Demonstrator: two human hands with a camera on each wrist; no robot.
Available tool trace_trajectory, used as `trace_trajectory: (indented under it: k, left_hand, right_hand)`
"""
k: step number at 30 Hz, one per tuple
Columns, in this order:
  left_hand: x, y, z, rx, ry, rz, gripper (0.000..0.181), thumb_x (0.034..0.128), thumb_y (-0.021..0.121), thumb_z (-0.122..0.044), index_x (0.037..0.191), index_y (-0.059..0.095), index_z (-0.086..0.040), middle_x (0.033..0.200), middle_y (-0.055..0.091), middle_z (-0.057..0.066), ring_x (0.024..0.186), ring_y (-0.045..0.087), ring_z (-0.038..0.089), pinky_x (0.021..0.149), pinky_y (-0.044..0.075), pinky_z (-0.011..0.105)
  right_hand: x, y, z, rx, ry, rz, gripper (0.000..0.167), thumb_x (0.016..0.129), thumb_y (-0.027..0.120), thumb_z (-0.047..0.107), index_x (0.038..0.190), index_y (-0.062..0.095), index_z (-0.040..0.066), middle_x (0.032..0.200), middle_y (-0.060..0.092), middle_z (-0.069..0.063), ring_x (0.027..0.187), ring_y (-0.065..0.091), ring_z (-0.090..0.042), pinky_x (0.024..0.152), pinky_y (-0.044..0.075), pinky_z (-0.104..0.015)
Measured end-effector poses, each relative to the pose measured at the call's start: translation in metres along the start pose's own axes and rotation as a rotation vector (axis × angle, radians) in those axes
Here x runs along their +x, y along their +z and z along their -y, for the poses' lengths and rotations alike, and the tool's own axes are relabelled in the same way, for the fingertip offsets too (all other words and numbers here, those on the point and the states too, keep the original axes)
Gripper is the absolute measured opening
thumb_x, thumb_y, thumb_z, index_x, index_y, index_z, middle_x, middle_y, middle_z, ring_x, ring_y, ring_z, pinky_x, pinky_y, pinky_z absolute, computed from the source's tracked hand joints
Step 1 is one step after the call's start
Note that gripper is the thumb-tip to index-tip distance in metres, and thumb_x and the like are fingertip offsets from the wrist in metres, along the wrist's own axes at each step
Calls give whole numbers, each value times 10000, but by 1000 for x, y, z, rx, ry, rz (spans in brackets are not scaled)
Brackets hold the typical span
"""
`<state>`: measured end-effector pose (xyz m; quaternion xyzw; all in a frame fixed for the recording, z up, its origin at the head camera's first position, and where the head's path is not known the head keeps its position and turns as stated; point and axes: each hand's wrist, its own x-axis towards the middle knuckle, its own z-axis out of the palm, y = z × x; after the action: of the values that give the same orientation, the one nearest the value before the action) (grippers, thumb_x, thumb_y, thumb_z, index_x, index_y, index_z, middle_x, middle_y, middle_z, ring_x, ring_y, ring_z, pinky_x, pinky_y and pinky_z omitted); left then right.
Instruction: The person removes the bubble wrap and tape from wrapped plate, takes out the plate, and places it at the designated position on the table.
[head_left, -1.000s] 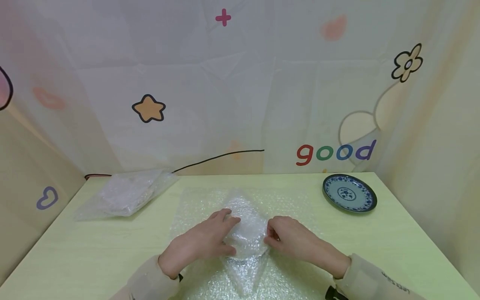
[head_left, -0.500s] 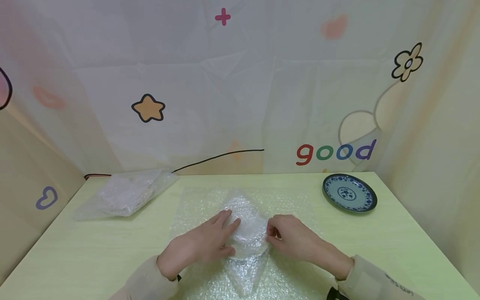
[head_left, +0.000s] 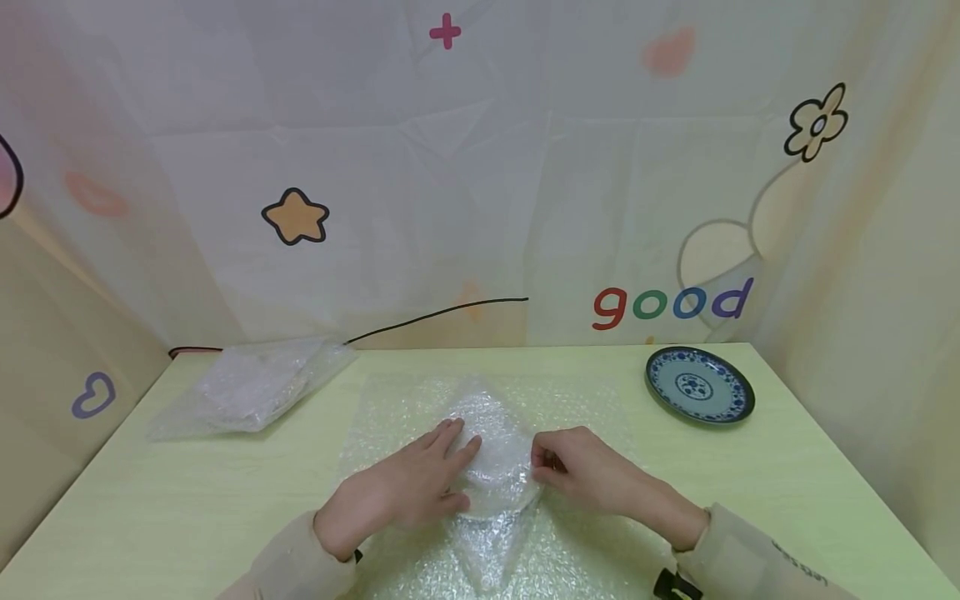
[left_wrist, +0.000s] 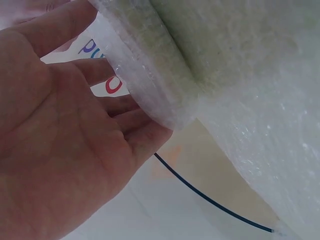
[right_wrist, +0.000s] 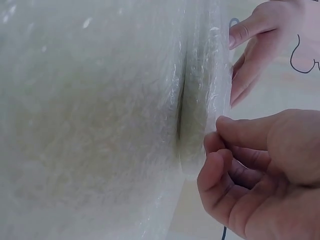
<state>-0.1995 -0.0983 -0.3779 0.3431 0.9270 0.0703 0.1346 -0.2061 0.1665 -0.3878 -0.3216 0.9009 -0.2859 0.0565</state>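
Observation:
A sheet of clear bubble wrap lies spread on the table in front of me. On its middle is a flat folded bubble wrap bundle, with a pointed flap toward the back and another toward me. What is inside cannot be made out. My left hand rests on the bundle's left side, fingers extended and spread. In the left wrist view, that hand's fingertips touch the bundle's edge. On the opposite side my right hand pinches the bubble wrap at the edge between thumb and curled index finger, seen closer in the right wrist view.
Another bubble-wrapped package lies at the back left of the table. A blue-and-white patterned plate sits at the back right. Behind the table hangs a printed curtain, with more curtain at both sides.
My right hand has shifted very slightly up and away at the bundle's right edge, still pinching there. The left hand stays almost in place, its fingers settled a little flatter.

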Motion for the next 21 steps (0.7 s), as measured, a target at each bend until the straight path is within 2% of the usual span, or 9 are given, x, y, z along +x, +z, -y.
trace_trajectory:
  k: [4, 11, 21]
  left_hand:
    - [0, 0, 0, 1, 4, -1, 735, 1029, 635, -377, 1611, 315, -64, 1664, 164, 250, 1539, 160, 372, 1215, 232, 479]
    - [1, 0, 0, -7, 1, 2, 737, 1024, 641, -377, 1609, 320, -64, 1665, 168, 245, 1539, 161, 364, 1213, 237, 478]
    - [2, -4, 3, -69, -2, -24, 712, 1007, 681, -326, 1590, 368, -62, 1649, 226, 240, 1517, 235, 373, 1195, 284, 486]
  right_hand:
    - [0, -1, -1, 30, 2, 21, 132, 963, 719, 62, 879, 635, 121, 773, 573, 104, 709, 504, -49, 642, 488, -245]
    - [2, -1, -1, 106, 55, 67, 116, 969, 716, 78, 882, 647, 112, 775, 591, 91, 702, 520, -61, 640, 494, -251]
    - [3, -2, 3, 136, 111, 58, 111, 955, 719, 58, 891, 646, 111, 776, 602, 66, 714, 547, -117, 645, 499, -263]
